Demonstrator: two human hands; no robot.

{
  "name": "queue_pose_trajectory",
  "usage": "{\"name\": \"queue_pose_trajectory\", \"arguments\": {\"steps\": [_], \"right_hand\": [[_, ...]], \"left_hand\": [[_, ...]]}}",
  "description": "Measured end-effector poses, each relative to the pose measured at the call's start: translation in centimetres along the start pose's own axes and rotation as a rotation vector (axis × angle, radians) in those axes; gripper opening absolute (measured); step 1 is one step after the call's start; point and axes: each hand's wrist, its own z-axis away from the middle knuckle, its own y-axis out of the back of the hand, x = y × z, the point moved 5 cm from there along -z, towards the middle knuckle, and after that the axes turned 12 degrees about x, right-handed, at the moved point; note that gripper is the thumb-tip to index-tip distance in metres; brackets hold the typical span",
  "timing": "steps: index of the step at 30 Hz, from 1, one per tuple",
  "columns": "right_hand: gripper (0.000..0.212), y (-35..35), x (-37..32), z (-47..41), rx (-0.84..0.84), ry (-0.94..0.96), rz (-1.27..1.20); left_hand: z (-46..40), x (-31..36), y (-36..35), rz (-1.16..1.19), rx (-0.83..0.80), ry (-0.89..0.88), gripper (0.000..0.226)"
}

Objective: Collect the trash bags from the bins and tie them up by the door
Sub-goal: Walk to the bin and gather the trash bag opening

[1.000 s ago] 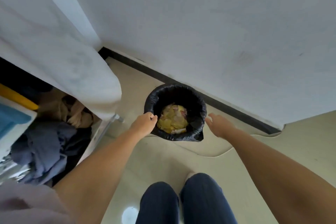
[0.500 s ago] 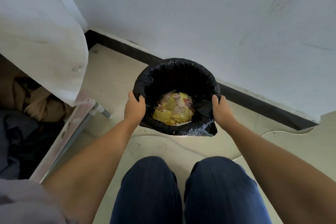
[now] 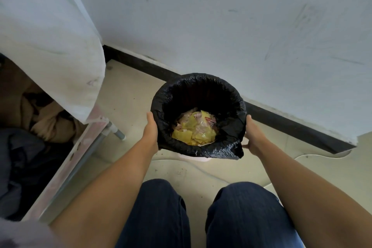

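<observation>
Black trash bag w/ yellow scraps inside, rim gripped by left hand & right hand.

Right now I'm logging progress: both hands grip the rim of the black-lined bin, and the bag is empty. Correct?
Not empty. The head view shows yellow and pinkish scraps inside the black bag. The left hand and right hand do hold the rim.

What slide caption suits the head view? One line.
Both hands, left hand and right hand, grip a black-lined bin holding yellow trash.
</observation>
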Motion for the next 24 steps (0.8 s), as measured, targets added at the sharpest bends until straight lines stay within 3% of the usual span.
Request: {"name": "queue_pose_trajectory", "arguments": {"steps": [5,7,9,11,15,20,24], "right_hand": [[0.074,0.2,2.6,0.5,-0.145,-0.231,-0.006],[0.068,0.3,2.6,1.0,-0.2,-0.256,-0.021],[0.057,0.1,2.3,1.1,-0.219,-0.247,-0.032],[0.048,0.7,2.2,0.6,-0.139,-0.252,-0.022],[0.013,2.5,0.9,0.8,0.022,-0.243,-0.093],[0.007,3.9,-1.6,1.7,0.066,-0.177,-0.389],[0.021,4.1,-3.3,2.7,-0.015,-0.109,-0.483]], "left_hand": [[-0.3,-1.0,1.5,-0.069,0.13,0.132,0.06],[0.0,-1.9,1.8,-0.1,0.081,0.252,0.063],[0.3,-2.3,1.4,0.015,-0.016,0.346,0.06],[0.1,-2.1,1.3,0.105,-0.046,0.37,0.057],[0.0,-1.0,1.5,0.175,-0.022,0.317,0.029],[-0.6,1.3,3.5,0.212,0.095,0.195,0.019],[-0.6,4.6,5.1,0.318,0.167,-0.01,0.032]]}}
